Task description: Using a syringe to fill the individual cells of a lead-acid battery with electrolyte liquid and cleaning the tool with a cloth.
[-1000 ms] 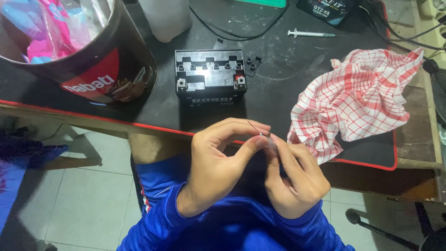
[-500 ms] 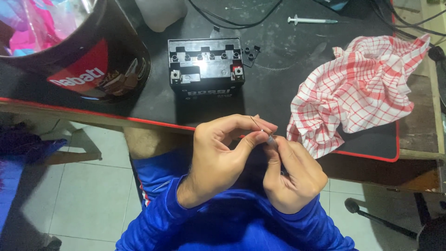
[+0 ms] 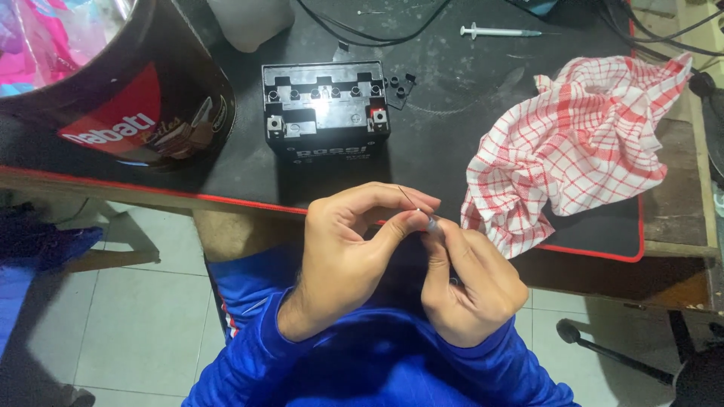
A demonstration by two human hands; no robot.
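Closest to the person, over the lap in blue sleeves and short of the surface's edge, the two hands meet fingertip to fingertip; the left hand (image 3: 343, 256) curls with thumb and forefinger pinched on a thin dark needle (image 3: 408, 199), and the right hand (image 3: 471, 290) is closed around a small grey fitting (image 3: 432, 223) at the needle's lower end; what else that fist hides I cannot tell. The needle's long axis slants up and to the left from the right hand's fingertips toward the left hand's forefinger, so the left hand sits at its tip and the right at its base; both are touching it, neither nearer.

Just beyond the hands, on the black mat with a red border (image 3: 603, 252), stands a small black battery (image 3: 326, 105) with its row of open cell ports facing up; a few little black caps (image 3: 400, 81) lie just beside its right end. To the right lies a crumpled red-and-white checked cloth (image 3: 588, 151); to the left a big dark tin (image 3: 113, 98); farthest off, a syringe (image 3: 498, 32) lies well apart near the back, pointing right.
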